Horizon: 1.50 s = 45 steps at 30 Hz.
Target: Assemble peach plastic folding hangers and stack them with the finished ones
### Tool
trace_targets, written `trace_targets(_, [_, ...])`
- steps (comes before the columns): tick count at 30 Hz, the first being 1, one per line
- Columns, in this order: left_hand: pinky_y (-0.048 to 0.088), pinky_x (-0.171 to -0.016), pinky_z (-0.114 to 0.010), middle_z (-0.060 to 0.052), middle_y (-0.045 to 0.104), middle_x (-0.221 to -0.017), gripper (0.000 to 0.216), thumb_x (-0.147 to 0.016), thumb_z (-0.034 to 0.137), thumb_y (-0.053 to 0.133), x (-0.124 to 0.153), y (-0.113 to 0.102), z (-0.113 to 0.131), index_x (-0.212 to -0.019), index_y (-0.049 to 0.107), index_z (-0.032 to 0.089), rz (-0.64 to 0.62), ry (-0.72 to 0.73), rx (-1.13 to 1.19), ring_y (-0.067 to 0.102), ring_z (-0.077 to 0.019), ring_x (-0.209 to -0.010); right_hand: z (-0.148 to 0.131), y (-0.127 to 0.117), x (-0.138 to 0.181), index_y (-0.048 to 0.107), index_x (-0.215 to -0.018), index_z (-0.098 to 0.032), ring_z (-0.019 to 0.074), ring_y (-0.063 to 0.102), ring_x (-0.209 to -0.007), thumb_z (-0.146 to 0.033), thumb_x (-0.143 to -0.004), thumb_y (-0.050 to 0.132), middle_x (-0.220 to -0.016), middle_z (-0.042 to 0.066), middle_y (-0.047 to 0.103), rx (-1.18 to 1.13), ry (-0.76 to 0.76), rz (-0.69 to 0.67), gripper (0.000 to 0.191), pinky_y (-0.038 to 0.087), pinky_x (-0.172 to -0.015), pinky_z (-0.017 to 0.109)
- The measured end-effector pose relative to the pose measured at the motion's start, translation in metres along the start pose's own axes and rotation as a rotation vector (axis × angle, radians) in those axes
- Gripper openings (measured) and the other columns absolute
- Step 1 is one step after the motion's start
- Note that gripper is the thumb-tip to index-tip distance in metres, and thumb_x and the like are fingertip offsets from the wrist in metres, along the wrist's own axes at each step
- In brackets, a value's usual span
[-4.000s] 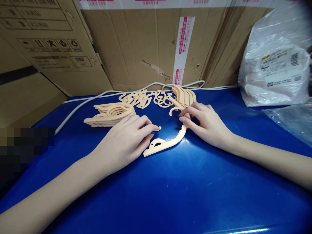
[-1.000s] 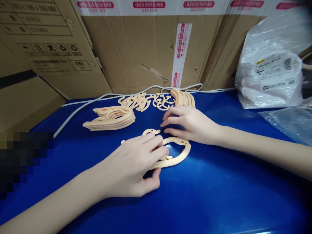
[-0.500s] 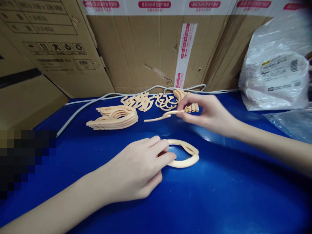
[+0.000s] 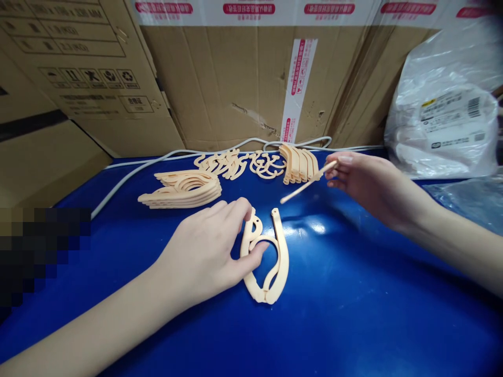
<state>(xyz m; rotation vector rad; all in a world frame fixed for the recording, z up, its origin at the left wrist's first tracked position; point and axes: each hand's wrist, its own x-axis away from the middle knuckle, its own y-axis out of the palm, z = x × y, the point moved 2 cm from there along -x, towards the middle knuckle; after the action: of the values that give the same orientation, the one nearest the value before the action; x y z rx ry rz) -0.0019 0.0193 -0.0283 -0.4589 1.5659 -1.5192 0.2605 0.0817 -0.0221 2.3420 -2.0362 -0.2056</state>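
A white cable [image 4: 129, 175] runs along the back edge of a blue table [image 4: 353, 293], far up and to the left of a folded hanger [image 4: 283, 262], the peach plastic U-shaped part lying flat at the centre. A stack of hangers [image 4: 184, 189] of the same colour lies up and to the left of the folded hanger, well apart from it. The left hand [image 4: 208, 251] comes in from the lower left and rests on the table just left of the folded hanger. Its fingertips lie over the upper end of the hanger's left limb and its thumb presses against that limb from below, so the limb is pinched between them. The open end of the U points away from the person and the closed bend points toward them.

Behind the folded hanger, near the cardboard boxes [image 4: 236, 78], lie loose hook pieces [image 4: 236, 162] and, to their right, a row of arm pieces [image 4: 301, 165] standing on edge. Up and to the right of the folded hanger, a thin strip [image 4: 304, 184] slants in the air, clear of the table. The right hand [image 4: 369, 180] nips its upper end between thumb and forefinger, the other fingers loosely curled. A clear plastic bag [image 4: 444, 115] sits far to the right.
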Motion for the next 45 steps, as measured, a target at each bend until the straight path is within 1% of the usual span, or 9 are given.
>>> trace_targets(3, [0.034, -0.053, -0.03, 0.001, 0.057, -0.078, 0.028, -0.085, 0.043, 0.063, 0.001, 0.003, -0.002, -0.09, 0.045, 0.022, -0.041, -0.012, -0.01, 0.056, -0.0195, -0.065, 0.002, 0.003, 0.003, 0.074, -0.092, -0.018, 0.0159, 0.06, -0.087, -0.029, -0.091, 0.064, -0.089, 0.004, 0.066, 0.006, -0.002, -0.037, 0.015, 0.051, -0.081, 0.028])
trace_targets(6, [0.037, -0.056, -0.03, 0.001, 0.059, -0.082, 0.023, -0.085, 0.036, 0.063, 0.0, 0.005, -0.005, -0.091, 0.045, 0.022, -0.051, -0.012, 0.037, 0.057, -0.0193, -0.067, 0.001, 0.003, 0.008, 0.073, -0.104, -0.021, 0.0151, 0.06, -0.089, -0.034, -0.097, 0.059, -0.09, 0.002, 0.064, 0.164, -0.125, -0.075, 0.02, 0.049, -0.084, 0.029])
trace_targets(12, [0.038, -0.06, -0.03, 0.001, 0.059, -0.083, 0.011, -0.086, 0.026, 0.057, -0.001, 0.004, -0.013, -0.094, 0.05, 0.022, -0.073, -0.043, 0.098, 0.058, -0.019, -0.073, -0.003, 0.009, 0.024, 0.066, -0.116, -0.025, 0.0139, 0.054, -0.059, -0.04, -0.105, 0.042, -0.072, -0.001, 0.059, 0.718, -0.397, -0.244, 0.031, 0.044, -0.056, 0.028])
trace_targets(17, [0.041, -0.067, -0.03, 0.001, 0.062, -0.089, 0.009, -0.098, 0.026, 0.048, -0.003, 0.007, -0.022, -0.101, 0.055, 0.021, -0.109, -0.071, 0.198, 0.06, -0.017, -0.08, 0.005, 0.02, 0.031, 0.064, -0.125, -0.019, 0.0177, 0.068, -0.08, -0.034, -0.104, 0.045, -0.096, 0.007, 0.071, 1.158, -0.641, -0.444, 0.032, 0.051, -0.068, 0.029])
trace_targets(22, [0.043, -0.071, -0.03, -0.001, 0.066, -0.094, 0.016, -0.102, 0.03, 0.044, -0.005, 0.009, -0.026, -0.103, 0.058, 0.021, -0.109, -0.069, 0.218, 0.061, -0.018, -0.085, 0.016, 0.025, 0.029, 0.067, -0.122, -0.015, 0.0196, 0.07, -0.079, -0.034, -0.106, 0.038, -0.094, 0.008, 0.071, 1.375, -0.639, -0.491, 0.038, 0.051, -0.066, 0.029])
trace_targets(29, [0.046, -0.075, -0.032, -0.003, 0.069, -0.1, 0.018, -0.102, 0.029, 0.044, -0.006, 0.01, -0.029, -0.104, 0.06, 0.021, -0.09, -0.07, 0.206, 0.063, -0.0199, -0.089, 0.018, 0.028, 0.029, 0.068, -0.123, -0.014, 0.0176, 0.064, -0.072, -0.032, -0.106, 0.038, -0.087, 0.007, 0.064, 1.396, -0.65, -0.529, 0.039, 0.047, -0.064, 0.029])
trace_targets(35, [0.045, -0.071, -0.033, -0.003, 0.068, -0.095, 0.014, -0.099, 0.029, 0.048, -0.006, 0.008, -0.031, -0.1, 0.06, 0.021, -0.047, -0.12, 0.14, 0.063, -0.0214, -0.087, 0.016, 0.024, 0.031, 0.072, -0.106, -0.02, 0.0139, 0.06, -0.07, -0.032, -0.106, 0.04, -0.083, 0.004, 0.063, 1.16, -0.666, -0.668, 0.034, 0.042, -0.064, 0.026])
trace_targets(41, [0.042, -0.067, -0.032, -0.002, 0.067, -0.09, 0.011, -0.099, 0.027, 0.05, -0.008, 0.006, -0.03, -0.097, 0.059, 0.02, -0.002, -0.102, 0.051, 0.063, -0.0207, -0.083, 0.018, 0.022, 0.03, 0.053, -0.107, -0.019, 0.0149, 0.061, -0.056, -0.043, -0.102, 0.047, -0.069, -0.002, 0.065, 1.196, -0.529, -0.445, 0.025, 0.039, -0.054, 0.026])
trace_targets(45, [0.045, -0.082, -0.039, -0.005, 0.067, -0.099, 0.016, -0.101, 0.028, 0.045, -0.007, 0.003, -0.022, -0.098, 0.058, 0.019, 0.028, -0.026, 0.02, 0.061, -0.0238, -0.096, 0.021, 0.021, 0.029, 0.045, -0.109, -0.02, 0.0169, 0.063, -0.065, -0.041, -0.101, 0.043, -0.084, 0.003, 0.068, 1.215, -0.521, -0.422, 0.022, 0.046, -0.06, 0.028])
